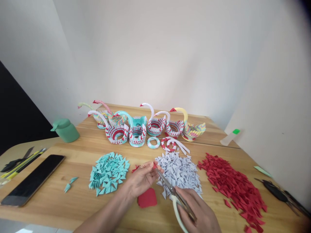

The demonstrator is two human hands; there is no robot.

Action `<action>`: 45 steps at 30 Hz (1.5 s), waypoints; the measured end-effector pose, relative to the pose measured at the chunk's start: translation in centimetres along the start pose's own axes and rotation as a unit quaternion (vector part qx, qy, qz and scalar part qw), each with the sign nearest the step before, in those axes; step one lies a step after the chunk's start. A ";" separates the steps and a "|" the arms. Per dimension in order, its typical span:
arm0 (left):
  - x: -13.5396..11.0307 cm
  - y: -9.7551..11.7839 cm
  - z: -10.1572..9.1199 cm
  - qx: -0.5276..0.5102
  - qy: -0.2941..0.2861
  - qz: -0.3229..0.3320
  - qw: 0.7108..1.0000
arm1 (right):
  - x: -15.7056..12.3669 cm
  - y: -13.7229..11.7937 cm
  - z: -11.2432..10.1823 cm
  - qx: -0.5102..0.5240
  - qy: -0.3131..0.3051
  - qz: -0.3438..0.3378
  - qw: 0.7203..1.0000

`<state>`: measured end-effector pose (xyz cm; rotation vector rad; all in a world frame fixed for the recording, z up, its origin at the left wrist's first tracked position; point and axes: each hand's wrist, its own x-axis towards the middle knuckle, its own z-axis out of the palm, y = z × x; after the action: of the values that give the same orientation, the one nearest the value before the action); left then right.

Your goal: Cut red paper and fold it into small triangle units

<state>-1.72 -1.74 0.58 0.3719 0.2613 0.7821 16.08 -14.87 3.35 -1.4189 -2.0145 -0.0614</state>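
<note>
My left hand (143, 179) pinches a small red paper piece (155, 166) between thumb and fingers. In my right hand (198, 210) is a pair of scissors (171, 187) with pale handles, its tips close to the left fingertips and the red piece. Whether the blades touch the paper I cannot tell. Below my left hand a red paper sheet (147, 198) lies on the wooden table (80, 212). A few red bits (135, 168) sit just behind my left wrist. The pile of white folded paper triangles (181, 171) spreads behind the scissors.
Teal triangles (109, 173) lie left, red triangles (235, 187) right. Several folded-paper swans (137, 136) stand at the back, with a paper ring (153, 142) in front. A phone (34, 179), green container (65, 130) and pens (24, 163) are left; a black-handled tool (274, 191) lies right.
</note>
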 end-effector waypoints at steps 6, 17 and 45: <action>0.0 0.1 0.3 -0.003 0.007 -0.005 1.000 | -0.2 0.2 -0.1 0.001 0.001 -0.006 1.000; 0.0 0.2 -0.1 0.029 0.000 -0.011 1.000 | -0.2 -0.1 -0.1 0.014 0.004 0.000 1.000; -0.1 -0.3 0.9 0.050 -0.001 0.037 0.998 | 1.6 -1.4 0.2 0.621 -0.144 0.445 0.629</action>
<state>-1.25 -2.21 1.30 0.4781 0.2868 0.8435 14.50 -14.01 4.50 -1.1945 -0.7590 1.7089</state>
